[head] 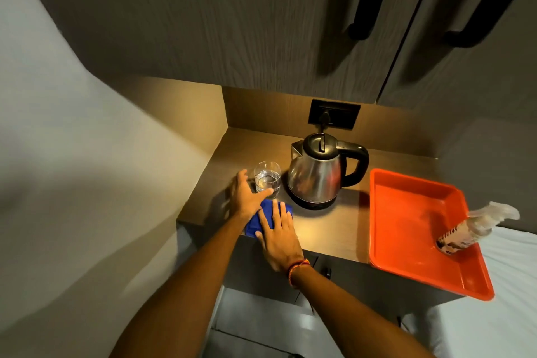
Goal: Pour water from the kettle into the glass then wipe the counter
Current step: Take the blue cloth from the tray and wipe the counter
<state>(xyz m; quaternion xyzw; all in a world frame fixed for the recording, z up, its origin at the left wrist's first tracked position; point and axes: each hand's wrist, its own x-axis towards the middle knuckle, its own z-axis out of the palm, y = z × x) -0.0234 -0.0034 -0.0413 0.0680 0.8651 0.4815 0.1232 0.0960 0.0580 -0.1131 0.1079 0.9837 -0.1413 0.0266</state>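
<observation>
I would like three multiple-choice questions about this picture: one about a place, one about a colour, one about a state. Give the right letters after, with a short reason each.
1. Where does the glass stand?
A. in the tray
B. on the counter, left of the kettle
C. behind the kettle

2. What colour is the cloth under the right hand?
A. blue
B. white
C. green

3. What is the state of the glass?
A. lying on its side
B. upright and dry
C. upright with water in it

Answers: B, the glass is on the counter beside the kettle, away from the orange tray. A, blue fabric shows around the flat hand. C, a water line shows inside the upright glass, next to the left hand.
</observation>
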